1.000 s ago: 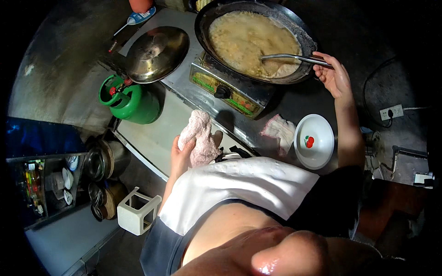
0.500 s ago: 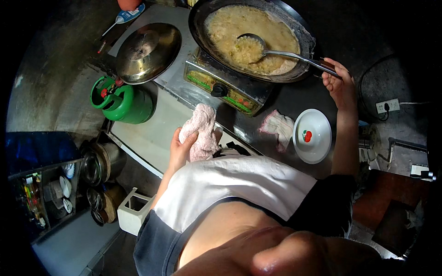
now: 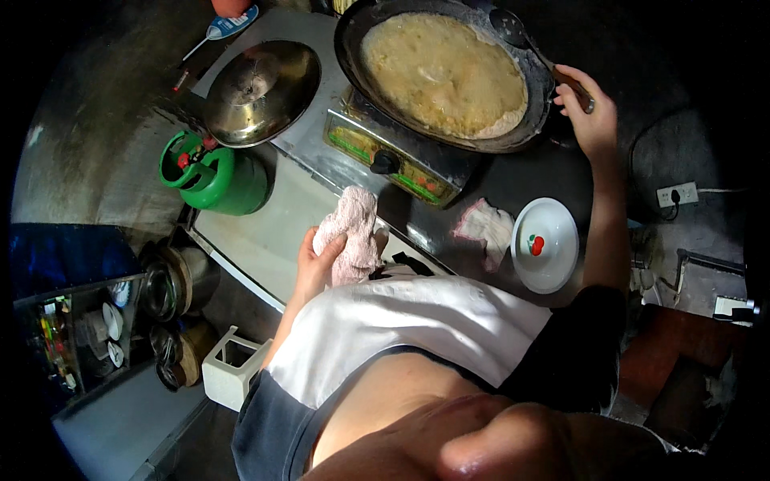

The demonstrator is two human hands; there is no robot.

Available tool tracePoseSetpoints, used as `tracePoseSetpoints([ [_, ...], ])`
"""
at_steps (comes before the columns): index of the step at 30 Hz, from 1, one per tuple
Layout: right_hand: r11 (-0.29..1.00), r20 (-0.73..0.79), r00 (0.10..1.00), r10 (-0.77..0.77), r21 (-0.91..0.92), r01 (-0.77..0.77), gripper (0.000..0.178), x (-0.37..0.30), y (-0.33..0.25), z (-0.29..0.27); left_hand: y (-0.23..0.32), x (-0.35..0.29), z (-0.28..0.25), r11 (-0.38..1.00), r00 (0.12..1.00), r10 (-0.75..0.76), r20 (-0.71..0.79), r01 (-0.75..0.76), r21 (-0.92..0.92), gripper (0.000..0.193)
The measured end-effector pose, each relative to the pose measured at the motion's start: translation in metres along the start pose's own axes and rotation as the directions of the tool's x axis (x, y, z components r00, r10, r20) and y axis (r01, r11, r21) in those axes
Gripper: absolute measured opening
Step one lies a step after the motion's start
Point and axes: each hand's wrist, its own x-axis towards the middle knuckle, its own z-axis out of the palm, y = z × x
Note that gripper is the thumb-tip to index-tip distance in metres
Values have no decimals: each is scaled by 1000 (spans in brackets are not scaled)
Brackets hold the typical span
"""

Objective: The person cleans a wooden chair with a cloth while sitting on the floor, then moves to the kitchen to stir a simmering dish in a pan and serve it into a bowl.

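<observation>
My right hand (image 3: pixel 588 114) grips the handle of a ladle (image 3: pixel 513 30) beside the wok's right rim. The ladle's dark bowl rests against, or hangs just over, the far right inner side of the wok (image 3: pixel 346 50); I cannot tell which. Pale yellowish liquid food (image 3: pixel 433 76) fills much of the wok, its surface frothy. The wok stands on a gas stove (image 3: pixel 385 160) with a black knob. In front of my body, my left hand (image 3: pixel 317 260) is closed around a bunched pale pink towel (image 3: pixel 350 232).
A metal lid (image 3: pixel 261 92) lies left of the wok, above a green gas cylinder (image 3: pixel 215 176). Right of the stove are a crumpled cloth (image 3: pixel 485 228) and a white basin (image 3: pixel 525 272). A white stool (image 3: pixel 233 373) and stacked pots (image 3: pixel 188 276) stand at lower left.
The ladle has come out of the liquid and moved to the far right side of the wok, its handle swung round with my right hand. My left hand keeps the towel in place.
</observation>
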Motion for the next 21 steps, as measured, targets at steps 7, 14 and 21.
tracePoseSetpoints([
  [7, 931, 169, 981, 98, 332, -150, 25, 26, 25, 44, -7, 0, -15, 999, 999, 29, -40, -29, 17, 27],
  [14, 623, 314, 900, 303, 650, -436, 32, 32, 10, 53, -12, -3, -26, 998, 996, 69, -55, -69, 6, 27],
  [21, 319, 444, 797, 409, 749, -581, 38, 14, 22, 43, -12, -3, -27, 998, 998, 64, -28, -63, 13, 30],
])
